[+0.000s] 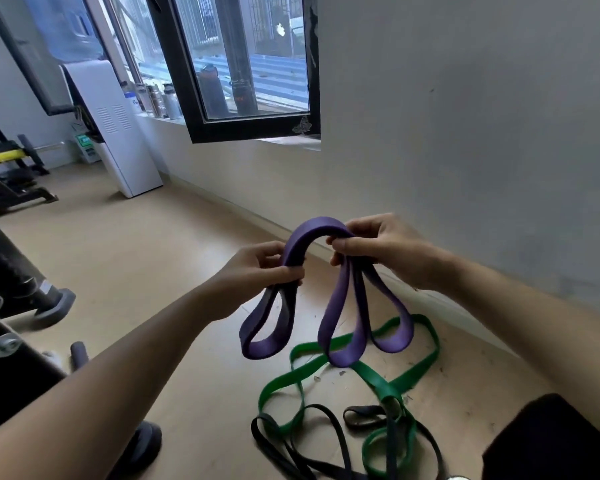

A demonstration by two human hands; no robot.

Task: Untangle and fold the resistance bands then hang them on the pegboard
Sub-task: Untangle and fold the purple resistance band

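Observation:
I hold a wide purple resistance band [340, 327] in the air above the floor, folded into several hanging loops. My left hand [260, 268] grips its left part, with one loop dangling below. My right hand [378, 251] pinches the other end of the arch, and two loops hang from it. On the floor below lie a green band [388, 382] and a thinner black band [305, 441], tangled with each other. No pegboard is in view.
A grey wall [482, 133] rises close on the right. An open black-framed window [243, 64] is ahead, a white appliance [118, 133] stands at the left, and dark gym equipment [14, 306] fills the left edge. My dark-clothed knee [551, 441] is at the lower right.

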